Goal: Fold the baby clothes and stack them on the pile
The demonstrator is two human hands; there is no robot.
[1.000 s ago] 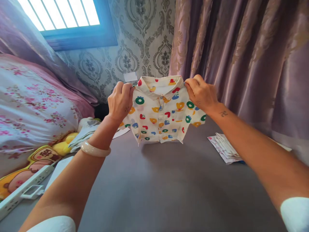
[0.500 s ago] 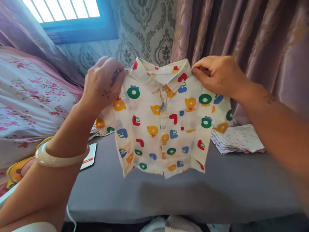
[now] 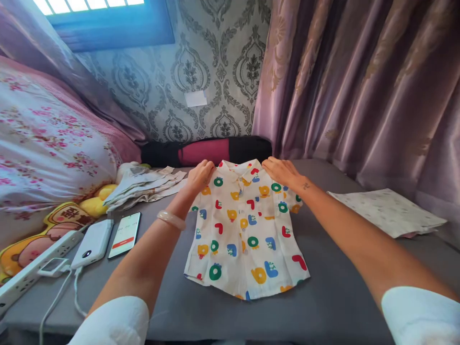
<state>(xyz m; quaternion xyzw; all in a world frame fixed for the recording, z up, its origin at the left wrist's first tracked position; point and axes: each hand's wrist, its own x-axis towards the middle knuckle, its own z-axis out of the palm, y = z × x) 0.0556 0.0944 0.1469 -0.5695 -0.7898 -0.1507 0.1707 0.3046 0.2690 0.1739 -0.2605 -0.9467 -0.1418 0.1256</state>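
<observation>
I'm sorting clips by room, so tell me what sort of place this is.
Probably a bedroom in a home: long curtains, flowered cloth that looks like bedding, and a wide, bed-like grey surface with a small shirt spread over it.

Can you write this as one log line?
printed collared shirt: on gray sheet | left hand: holds one shoulder | right hand: holds other | phone: beside power bank

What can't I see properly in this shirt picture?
All in the head view:
Shirt: underside hidden by its front.
Left hand and right hand: palms hidden by their backs.
Window: top cut off by the picture's edge.
Phone: button writing too small and blurred.
</observation>
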